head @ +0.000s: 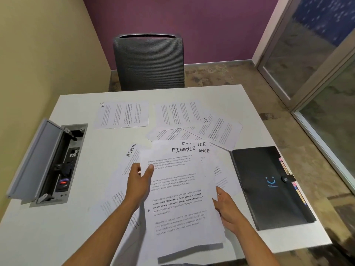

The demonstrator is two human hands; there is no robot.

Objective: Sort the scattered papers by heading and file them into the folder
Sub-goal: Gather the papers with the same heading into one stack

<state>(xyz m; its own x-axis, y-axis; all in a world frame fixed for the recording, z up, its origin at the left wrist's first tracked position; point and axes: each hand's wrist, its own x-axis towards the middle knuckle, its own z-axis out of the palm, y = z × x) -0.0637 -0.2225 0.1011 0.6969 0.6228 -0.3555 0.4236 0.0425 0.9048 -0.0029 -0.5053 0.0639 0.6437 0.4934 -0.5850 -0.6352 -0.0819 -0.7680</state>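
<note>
I hold a stack of sheets headed FINANCE (178,189) above the table's front. My left hand (139,184) pinches its left edge, thumb on the top sheet. My right hand (227,210) grips its right edge. An ADMIN sheet (124,169) lies under my left hand. One HR sheet (123,115) lies at the back left, another HR sheet (219,131) at the back right, overlapping other sheets (176,114). The black folder (267,185), snapped closed, lies to the right with coloured tabs along its right side.
The white table (76,104) has an open cable box (57,164) with raised lid at the left. A grey chair (148,62) stands behind the table. Walls are close on the left, and a glass door (317,64) is on the right.
</note>
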